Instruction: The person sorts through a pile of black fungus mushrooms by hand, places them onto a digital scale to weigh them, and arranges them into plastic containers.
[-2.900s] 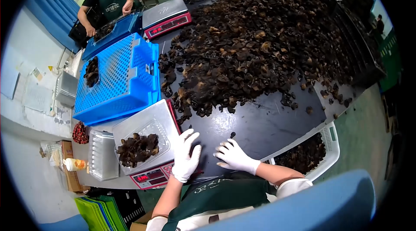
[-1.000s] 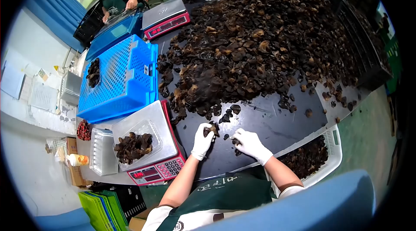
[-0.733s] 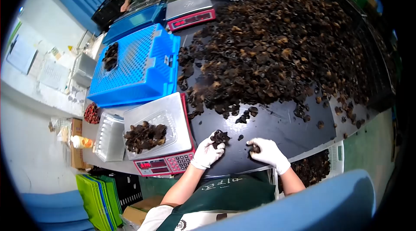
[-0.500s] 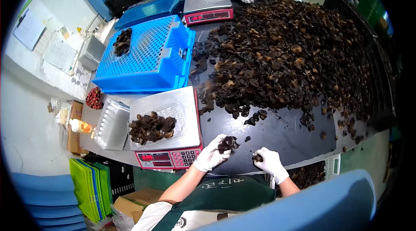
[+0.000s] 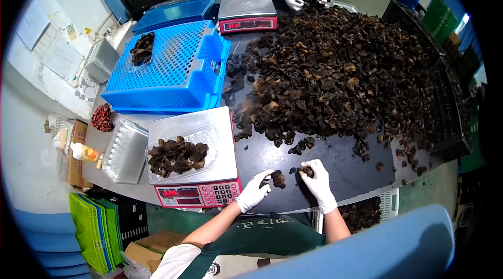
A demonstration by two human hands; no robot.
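Note:
My left hand [image 5: 254, 192], white-gloved, holds a dark piece of wood ear mushroom [image 5: 278, 179] at its fingertips, above the dark tabletop near the front edge. Just right of it, my right hand [image 5: 318, 186], gloved too, pinches some more wood ear [image 5: 307, 172]. To the left a clear plastic tray [image 5: 210, 152] of wood ear mushrooms [image 5: 178, 156] rests on a scale [image 5: 222, 124] with a red front and lit digits. Beyond both hands a large heap of wood ear [image 5: 335, 75] covers much of the table.
Upturned blue crates [image 5: 173, 64] carry another filled tray [image 5: 142, 49]. A second scale [image 5: 246, 9] stands behind. Stacked clear trays [image 5: 124, 151] and a white bottle [image 5: 84, 152] are at the left. Two people work across the table; one wears white gloves [image 5: 294, 1].
My right hand has risen and moved slightly left, closer to my left hand. My left hand has lowered a little, with the mushroom still at its fingers. The view has shifted slightly.

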